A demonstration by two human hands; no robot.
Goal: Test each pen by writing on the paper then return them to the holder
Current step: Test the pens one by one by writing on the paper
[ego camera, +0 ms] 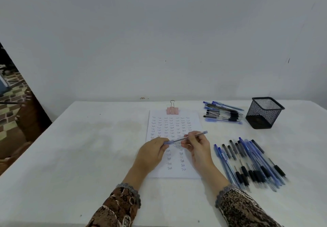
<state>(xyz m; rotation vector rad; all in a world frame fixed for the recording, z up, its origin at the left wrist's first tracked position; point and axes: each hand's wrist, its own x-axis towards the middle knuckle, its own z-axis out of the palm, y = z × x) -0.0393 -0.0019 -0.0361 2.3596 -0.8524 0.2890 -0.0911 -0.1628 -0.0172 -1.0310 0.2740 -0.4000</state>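
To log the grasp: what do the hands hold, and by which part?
One blue pen, held above the paper. The left hand pinches one end; the right hand pinches the barrel near its middle.

Diffuse, even light is leaving only faint shadow under the fingers point(160, 148); the pen point(177, 139) in them is looking soft, loose pens point(251, 163) to their right are smearing, frame edges are bowing.
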